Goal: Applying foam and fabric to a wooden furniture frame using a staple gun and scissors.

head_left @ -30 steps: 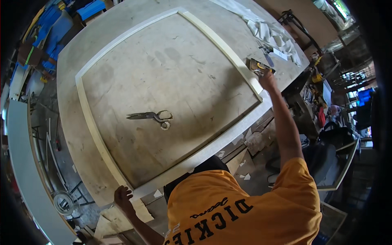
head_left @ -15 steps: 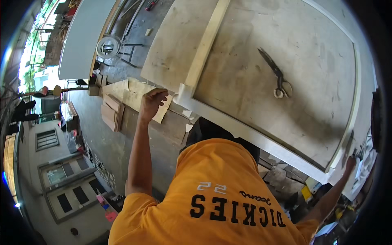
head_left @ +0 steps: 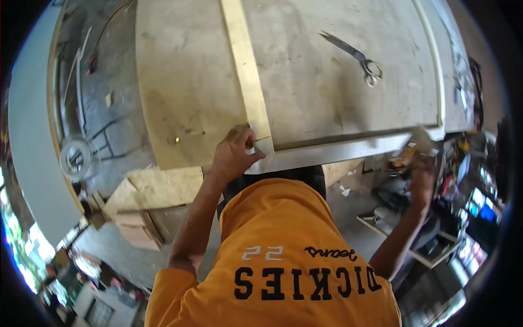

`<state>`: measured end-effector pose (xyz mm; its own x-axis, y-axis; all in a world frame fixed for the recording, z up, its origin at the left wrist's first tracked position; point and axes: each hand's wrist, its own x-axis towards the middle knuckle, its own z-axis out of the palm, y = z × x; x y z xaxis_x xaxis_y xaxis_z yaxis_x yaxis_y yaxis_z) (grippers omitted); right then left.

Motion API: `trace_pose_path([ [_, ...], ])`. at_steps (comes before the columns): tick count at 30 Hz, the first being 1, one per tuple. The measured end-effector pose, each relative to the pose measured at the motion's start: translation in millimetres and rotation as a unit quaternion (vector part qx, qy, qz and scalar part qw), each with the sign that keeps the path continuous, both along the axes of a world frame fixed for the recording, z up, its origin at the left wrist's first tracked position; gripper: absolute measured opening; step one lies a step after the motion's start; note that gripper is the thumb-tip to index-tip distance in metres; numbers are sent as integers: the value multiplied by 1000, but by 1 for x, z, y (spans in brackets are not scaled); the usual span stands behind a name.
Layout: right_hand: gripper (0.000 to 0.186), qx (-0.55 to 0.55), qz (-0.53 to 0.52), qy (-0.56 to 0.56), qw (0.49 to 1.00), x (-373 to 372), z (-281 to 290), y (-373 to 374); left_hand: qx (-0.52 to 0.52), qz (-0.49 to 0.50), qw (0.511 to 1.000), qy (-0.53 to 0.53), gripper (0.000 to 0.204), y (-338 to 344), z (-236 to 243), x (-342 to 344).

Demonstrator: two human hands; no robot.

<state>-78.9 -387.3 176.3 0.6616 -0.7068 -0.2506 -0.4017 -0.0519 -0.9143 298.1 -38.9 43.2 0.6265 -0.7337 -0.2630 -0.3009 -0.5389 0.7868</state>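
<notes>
A pale wooden frame [head_left: 251, 82] lies on a stained board [head_left: 190, 71], with a white strip [head_left: 327, 154] along its near edge. My left hand [head_left: 233, 154] is at the near left corner, its fingers curled and closed on the folded end of the strip. Over the strip's right end, my right hand [head_left: 422, 177] is smeared by motion. A blurred greyish thing projects from it, too unclear to name. Metal scissors [head_left: 357, 57] lie partly open on the board inside the frame, touched by neither hand.
Yellowish sheet pieces [head_left: 163, 188] and stacked brown boards [head_left: 139, 228] lie on the floor to the left. A coil of pale strip [head_left: 76, 157] rests beyond them, beside a large light panel [head_left: 32, 120]. Cluttered items stand at the right.
My left hand has come right onto the strip's end at the frame corner. My right hand has moved in over the near right part of the frame. The view has turned and shifted.
</notes>
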Motion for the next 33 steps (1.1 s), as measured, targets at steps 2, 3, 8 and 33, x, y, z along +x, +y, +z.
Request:
trace_pose_path([
  [2, 47, 0, -3, -76, 997, 25, -24, 75, -10, -62, 994, -92, 40, 1, -11, -3],
  [3, 45, 13, 22, -164, 986, 42, -35, 109, -12, -84, 986, -142, 40, 4, -13, -6],
  [8, 20, 140, -19, 279, 950, 111, -22, 201, 3, -62, 996, -64, 39, 4, -13, -9],
  [33, 18, 135, 54, 309, 940, 127, -38, 258, -126, -76, 974, -173, 19, 5, -41, -13],
])
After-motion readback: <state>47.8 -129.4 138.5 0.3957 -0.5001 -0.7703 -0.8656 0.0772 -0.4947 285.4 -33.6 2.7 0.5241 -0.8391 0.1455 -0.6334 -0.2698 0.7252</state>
